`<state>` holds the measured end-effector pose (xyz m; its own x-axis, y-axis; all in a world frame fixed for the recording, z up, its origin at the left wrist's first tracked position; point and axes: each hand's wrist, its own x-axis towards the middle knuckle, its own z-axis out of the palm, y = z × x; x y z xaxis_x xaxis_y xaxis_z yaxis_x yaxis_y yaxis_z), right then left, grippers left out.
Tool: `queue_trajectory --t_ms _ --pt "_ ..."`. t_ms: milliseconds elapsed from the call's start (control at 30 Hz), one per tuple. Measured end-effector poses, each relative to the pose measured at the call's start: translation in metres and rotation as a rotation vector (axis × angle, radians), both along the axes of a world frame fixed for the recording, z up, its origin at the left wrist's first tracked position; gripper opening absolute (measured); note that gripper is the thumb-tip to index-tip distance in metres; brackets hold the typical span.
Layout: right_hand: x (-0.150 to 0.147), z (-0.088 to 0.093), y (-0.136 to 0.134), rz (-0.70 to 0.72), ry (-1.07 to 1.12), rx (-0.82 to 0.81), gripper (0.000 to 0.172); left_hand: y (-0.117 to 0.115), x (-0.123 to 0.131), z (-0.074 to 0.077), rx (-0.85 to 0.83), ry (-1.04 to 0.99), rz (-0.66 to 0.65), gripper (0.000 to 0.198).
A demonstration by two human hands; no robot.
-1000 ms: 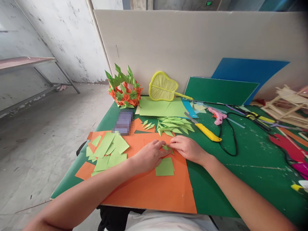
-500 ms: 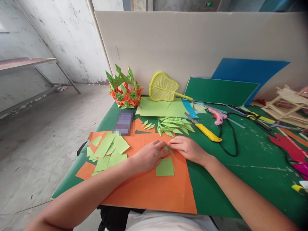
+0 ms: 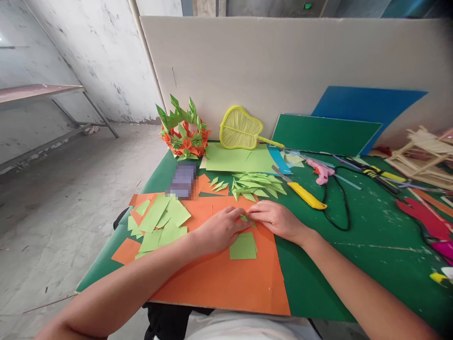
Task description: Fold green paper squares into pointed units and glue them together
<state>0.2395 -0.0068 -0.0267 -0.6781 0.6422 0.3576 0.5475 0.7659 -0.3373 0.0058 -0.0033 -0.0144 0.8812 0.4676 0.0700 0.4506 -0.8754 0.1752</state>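
Note:
My left hand (image 3: 218,230) and my right hand (image 3: 279,220) meet over an orange sheet (image 3: 244,288). Between their closed fingertips is a small piece of folded green paper (image 3: 252,222), largely hidden by the fingers. Just below it lie green paper squares (image 3: 242,246), one over another. Loose green paper pieces (image 3: 164,229) are spread by my left forearm. Beyond my hands, a heap of folded green paper leaves (image 3: 258,183) rests on the table, with several more leaves (image 3: 218,184) to its left.
A yellow utility knife (image 3: 305,194) and a pink glue gun (image 3: 320,171) with a black cord lie to the right on the green table (image 3: 329,269). At the back stand an orange and green paper crown (image 3: 186,134) and a yellow fan (image 3: 239,127). A wooden model (image 3: 421,158) sits far right.

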Motion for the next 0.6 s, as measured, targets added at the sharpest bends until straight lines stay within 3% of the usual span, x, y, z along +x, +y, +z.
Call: queue_trajectory --t_ms 367,600 --pt "0.0004 -0.0011 0.0004 -0.041 0.047 -0.052 0.03 -0.0006 0.0003 0.0012 0.015 0.019 0.004 0.042" --pt "-0.0006 0.002 -0.0001 -0.025 -0.018 0.0 0.031 -0.0005 0.0002 0.0006 0.045 0.005 -0.006 0.042"
